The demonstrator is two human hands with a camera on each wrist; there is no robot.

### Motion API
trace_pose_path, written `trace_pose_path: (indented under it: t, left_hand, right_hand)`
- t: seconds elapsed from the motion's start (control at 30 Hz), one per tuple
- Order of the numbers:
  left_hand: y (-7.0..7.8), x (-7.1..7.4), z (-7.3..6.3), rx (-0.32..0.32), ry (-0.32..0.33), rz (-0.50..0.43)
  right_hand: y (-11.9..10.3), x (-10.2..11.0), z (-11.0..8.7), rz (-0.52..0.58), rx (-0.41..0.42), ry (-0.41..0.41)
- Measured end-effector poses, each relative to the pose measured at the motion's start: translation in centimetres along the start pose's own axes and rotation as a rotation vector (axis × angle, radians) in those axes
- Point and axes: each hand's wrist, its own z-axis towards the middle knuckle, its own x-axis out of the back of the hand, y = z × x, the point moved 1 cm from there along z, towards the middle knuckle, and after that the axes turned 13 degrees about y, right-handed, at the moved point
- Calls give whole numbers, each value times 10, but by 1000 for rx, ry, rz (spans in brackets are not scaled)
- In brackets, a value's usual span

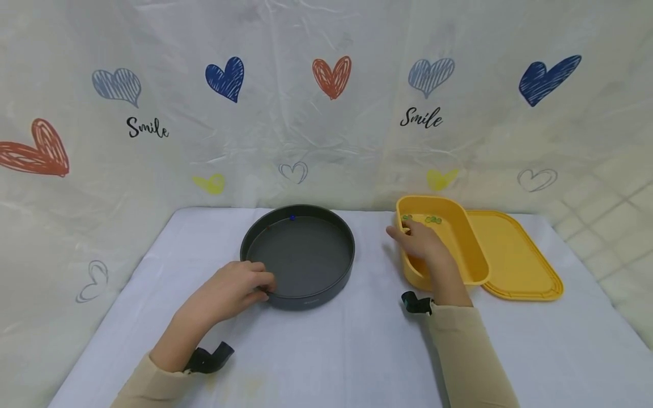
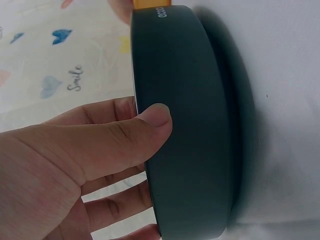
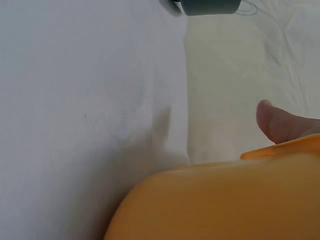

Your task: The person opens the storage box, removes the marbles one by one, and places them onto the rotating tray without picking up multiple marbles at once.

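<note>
My left hand [image 1: 237, 289] grips the near-left rim of a round dark grey pan [image 1: 296, 255]. In the left wrist view its thumb presses the outer wall [image 2: 185, 150] of the pan, and the fingers go over the rim to the inside. My right hand [image 1: 420, 243] reaches down into a yellow rectangular box [image 1: 471, 255], near small green ring-shaped pieces [image 1: 433, 219]. Its thumb [image 3: 280, 122] stands out straight over the box rim, apart from the fingers, which the box wall hides in the right wrist view. A tiny blue piece [image 1: 292, 217] lies inside the pan at its far edge.
A flat yellow lid [image 1: 515, 255] lies on the table to the right of the box, partly behind it. White cloth covers the table [image 1: 316, 351]. A pale sheet [image 1: 285, 124] with printed hearts hangs behind it.
</note>
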Motion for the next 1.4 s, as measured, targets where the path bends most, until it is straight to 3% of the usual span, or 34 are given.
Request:
trace_pose_path:
  t: [0.4,0.7,0.9,1.07,1.23,1.4]
  left_hand:
    - [-1,-1,0,-6,6,0]
    - [-1,-2,0,-2,-3,-6]
    - [-1,-1,0,0,-2,-4]
    - [0,0,-2,19,-12,-19]
    - [1,0,-2,20,-9,-22]
    - [2,0,-1,14,-5,-27]
  right_hand:
    - [18,23,1,38,45,125]
    - [34,35,-2,49,34,59]
    - [46,58,-10,77,8,170]
    - [39,74,-20,113,44,224]
    - [22,100,-22,14,115,217]
    - [7,119,-13,-157,158,93]
